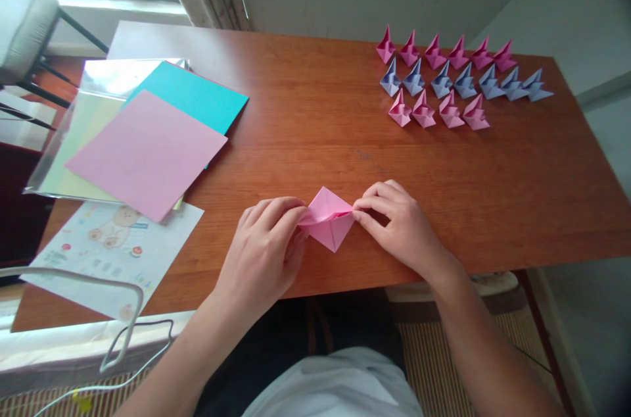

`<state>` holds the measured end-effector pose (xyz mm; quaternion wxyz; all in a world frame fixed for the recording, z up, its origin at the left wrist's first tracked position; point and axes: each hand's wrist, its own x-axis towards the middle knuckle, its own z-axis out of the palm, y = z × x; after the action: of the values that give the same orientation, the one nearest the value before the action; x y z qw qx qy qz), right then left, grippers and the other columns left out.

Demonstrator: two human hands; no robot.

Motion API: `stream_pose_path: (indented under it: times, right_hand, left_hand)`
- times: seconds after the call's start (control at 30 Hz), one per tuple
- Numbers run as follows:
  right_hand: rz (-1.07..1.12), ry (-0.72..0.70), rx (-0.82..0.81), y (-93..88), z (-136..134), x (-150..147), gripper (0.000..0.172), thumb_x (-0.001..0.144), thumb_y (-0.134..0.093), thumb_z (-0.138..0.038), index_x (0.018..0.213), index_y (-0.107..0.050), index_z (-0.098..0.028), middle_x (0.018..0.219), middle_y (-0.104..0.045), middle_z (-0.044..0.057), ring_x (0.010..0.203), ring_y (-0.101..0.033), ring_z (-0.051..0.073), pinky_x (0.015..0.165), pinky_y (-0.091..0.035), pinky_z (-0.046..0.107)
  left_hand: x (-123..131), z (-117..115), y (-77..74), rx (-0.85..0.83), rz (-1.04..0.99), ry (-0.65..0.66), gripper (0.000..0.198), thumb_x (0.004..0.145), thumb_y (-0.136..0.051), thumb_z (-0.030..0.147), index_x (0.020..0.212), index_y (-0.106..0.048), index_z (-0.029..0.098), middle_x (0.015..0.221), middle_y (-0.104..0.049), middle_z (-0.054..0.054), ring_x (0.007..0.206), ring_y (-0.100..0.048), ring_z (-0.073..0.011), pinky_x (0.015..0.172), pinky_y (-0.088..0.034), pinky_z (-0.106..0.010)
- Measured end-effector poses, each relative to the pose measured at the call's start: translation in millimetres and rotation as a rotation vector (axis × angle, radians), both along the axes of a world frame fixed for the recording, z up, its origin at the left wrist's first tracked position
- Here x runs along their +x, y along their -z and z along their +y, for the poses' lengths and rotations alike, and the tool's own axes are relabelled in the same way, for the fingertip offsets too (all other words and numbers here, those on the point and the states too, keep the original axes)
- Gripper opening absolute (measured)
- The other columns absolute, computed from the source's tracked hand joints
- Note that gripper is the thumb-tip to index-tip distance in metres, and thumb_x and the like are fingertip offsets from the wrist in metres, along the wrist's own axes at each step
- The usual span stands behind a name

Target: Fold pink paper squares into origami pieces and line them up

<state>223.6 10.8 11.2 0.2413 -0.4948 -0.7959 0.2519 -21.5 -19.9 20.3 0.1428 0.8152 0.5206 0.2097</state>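
A piece of folded pink origami paper (331, 227) is held near the table's front edge, its outline a diamond with a raised fold running across the middle. My left hand (269, 239) pinches its left corner between thumb and fingers. At the opposite corner, the thumb and index finger of my right hand (394, 223) close on the tip. Part of the left corner is hidden behind my left fingers.
Finished paper figures stand in rows at the back right: dark pink (434, 52), blue (464, 82) and light pink (450, 110). On the left lie a pink sheet (148, 154), a teal sheet (197, 98), a plastic sleeve (101, 78) and a bear-printed sheet (111, 259).
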Motion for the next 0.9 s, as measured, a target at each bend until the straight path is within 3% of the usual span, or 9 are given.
stream_pose_path:
  times: [0.1,0.3,0.53,0.73,0.9]
  right_hand:
    - [-0.011,0.002,-0.015,-1.4,0.9,-0.4,0.013,0.097,-0.064,-0.020,0.087,-0.071,-0.022,0.087,-0.068,0.003,0.087,-0.057,0.021,0.080,-0.049,0.037]
    - [-0.018,0.037,-0.019,-2.1,1.9,-3.9,0.014,0.098,-0.065,-0.024,0.084,-0.071,-0.023,0.086,-0.069,0.003,0.085,-0.058,0.021,0.079,-0.049,0.038]
    - [-0.044,0.106,0.005,-0.3,2.2,-12.1,0.019,0.096,-0.066,-0.025,0.077,-0.067,-0.023,0.081,-0.068,0.004,0.084,-0.058,0.022,0.077,-0.047,0.038]
    - [-0.033,0.116,-0.014,-2.8,1.8,-14.5,0.015,0.095,-0.067,-0.022,0.079,-0.068,-0.022,0.083,-0.069,0.004,0.085,-0.060,0.022,0.079,-0.048,0.038]
    - [0.109,0.093,-0.026,-7.0,-0.6,-17.9,0.010,0.094,-0.067,-0.016,0.091,-0.072,-0.024,0.092,-0.072,0.003,0.090,-0.063,0.021,0.083,-0.051,0.037]
  left_hand:
    - [8.2,7.6,2.9,0.007,-0.112,0.057,0.020,0.098,-0.054,0.019,0.115,-0.065,0.015,0.113,-0.072,-0.009,0.101,-0.066,-0.0223,0.089,-0.052,-0.035]
    - [17.2,23.1,3.8,-0.046,-0.120,0.026,0.018,0.100,-0.054,0.026,0.092,-0.070,0.021,0.099,-0.073,-0.003,0.082,-0.065,-0.0165,0.070,-0.048,-0.027]
    - [23.7,24.3,3.7,-0.097,-0.097,-0.106,0.021,0.099,-0.058,0.033,0.086,-0.070,0.020,0.080,-0.067,-0.001,0.065,-0.056,-0.0127,0.060,-0.039,-0.026]
    - [29.1,26.8,3.2,-0.139,-0.105,-0.119,0.022,0.095,-0.062,0.030,0.077,-0.068,0.019,0.078,-0.067,-0.001,0.064,-0.053,-0.0130,0.059,-0.037,-0.027]
    - [29.9,25.6,6.3,-0.142,-0.158,-0.065,0.016,0.094,-0.062,0.025,0.082,-0.073,0.022,0.089,-0.072,-0.003,0.078,-0.062,-0.0170,0.073,-0.044,-0.031]
